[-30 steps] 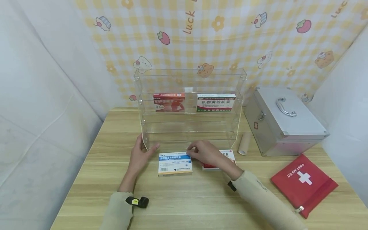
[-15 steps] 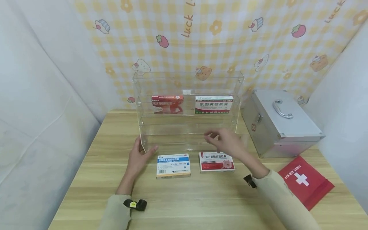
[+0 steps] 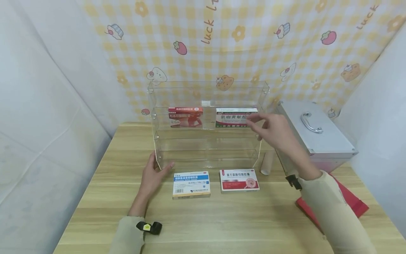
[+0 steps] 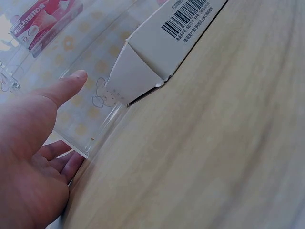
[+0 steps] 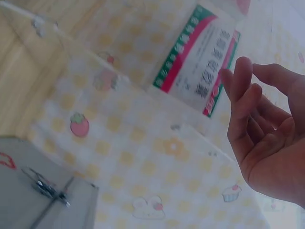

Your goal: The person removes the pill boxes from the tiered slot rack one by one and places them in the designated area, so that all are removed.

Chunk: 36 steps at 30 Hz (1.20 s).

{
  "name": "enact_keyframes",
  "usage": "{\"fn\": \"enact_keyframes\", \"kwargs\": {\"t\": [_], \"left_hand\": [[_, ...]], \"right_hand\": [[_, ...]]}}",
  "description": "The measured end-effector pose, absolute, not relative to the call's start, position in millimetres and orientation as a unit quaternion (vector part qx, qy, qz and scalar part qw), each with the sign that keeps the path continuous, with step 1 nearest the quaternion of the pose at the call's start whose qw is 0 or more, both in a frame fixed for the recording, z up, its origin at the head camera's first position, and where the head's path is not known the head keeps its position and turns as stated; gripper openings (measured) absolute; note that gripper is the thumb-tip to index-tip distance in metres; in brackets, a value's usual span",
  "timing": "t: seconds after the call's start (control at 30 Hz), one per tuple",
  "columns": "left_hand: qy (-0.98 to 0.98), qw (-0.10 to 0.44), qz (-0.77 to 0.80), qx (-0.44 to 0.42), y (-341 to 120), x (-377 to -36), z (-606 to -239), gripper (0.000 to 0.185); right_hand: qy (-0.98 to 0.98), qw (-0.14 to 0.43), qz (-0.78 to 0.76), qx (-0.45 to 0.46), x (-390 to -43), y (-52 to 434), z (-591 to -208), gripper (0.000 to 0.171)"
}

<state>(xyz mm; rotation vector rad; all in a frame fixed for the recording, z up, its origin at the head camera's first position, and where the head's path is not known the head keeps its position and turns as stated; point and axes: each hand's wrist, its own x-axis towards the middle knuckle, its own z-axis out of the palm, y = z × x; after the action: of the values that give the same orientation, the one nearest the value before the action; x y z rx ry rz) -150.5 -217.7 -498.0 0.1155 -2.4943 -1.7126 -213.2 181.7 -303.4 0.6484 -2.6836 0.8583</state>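
My left hand grips the lower left edge of a clear acrylic display rack, its thumb on the inner side and its fingers outside the side panel. My right hand is raised at the rack's right side, fingers loosely bent and holding nothing. In the head view it overlaps a green-and-white medicine box on a rack shelf. A red medicine box stands left of that on the same tier. Flat on the table in front lie a blue-and-white medicine box and a red-and-white medicine box.
Right of the rack stands a silver metal case with a handle on its lid. A cardboard tube lies between them. The red pouch is partly hidden by the right sleeve. A checked curtain hangs behind.
My right hand has moved from the front boxes up and right to the upper shelf's level, uncovering the red-and-white medicine box. My left hand keeps its place on the rack.
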Motion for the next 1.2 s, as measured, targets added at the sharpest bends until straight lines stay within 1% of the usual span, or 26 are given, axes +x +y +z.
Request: {"fn": "enact_keyframes", "kwargs": {"t": [0.2,0.33,0.43,0.63,0.77,1.0,1.1,1.2], "left_hand": [[-0.822,0.056,-0.565,0.041,-218,-150,-501,0.097],[-0.82,0.056,-0.568,0.039,-218,-150,-500,0.096],[-0.819,0.057,-0.57,0.035,-218,-151,-501,0.095],[-0.817,0.059,-0.572,0.033,-218,-152,-502,0.094],[-0.817,0.061,-0.573,0.032,-217,-152,-502,0.095],[-0.817,0.063,-0.573,0.031,-217,-152,-501,0.094],[-0.816,0.061,-0.574,0.031,-217,-153,-501,0.095],[-0.818,0.058,-0.572,0.033,-218,-152,-500,0.096]], "right_hand": [[-0.923,0.162,0.271,0.221,-219,190,-294,0.03],[-0.933,0.203,0.197,0.222,-222,189,-293,0.036],[-0.942,0.213,0.133,0.222,-225,187,-296,0.039],[-0.954,0.18,0.099,0.216,-233,184,-301,0.046],[-0.957,0.159,0.116,0.212,-238,184,-297,0.045],[-0.959,0.075,0.19,0.197,-243,185,-289,0.045],[-0.957,0.062,0.208,0.195,-244,186,-288,0.042],[-0.954,0.062,0.216,0.198,-246,186,-287,0.036]]}}
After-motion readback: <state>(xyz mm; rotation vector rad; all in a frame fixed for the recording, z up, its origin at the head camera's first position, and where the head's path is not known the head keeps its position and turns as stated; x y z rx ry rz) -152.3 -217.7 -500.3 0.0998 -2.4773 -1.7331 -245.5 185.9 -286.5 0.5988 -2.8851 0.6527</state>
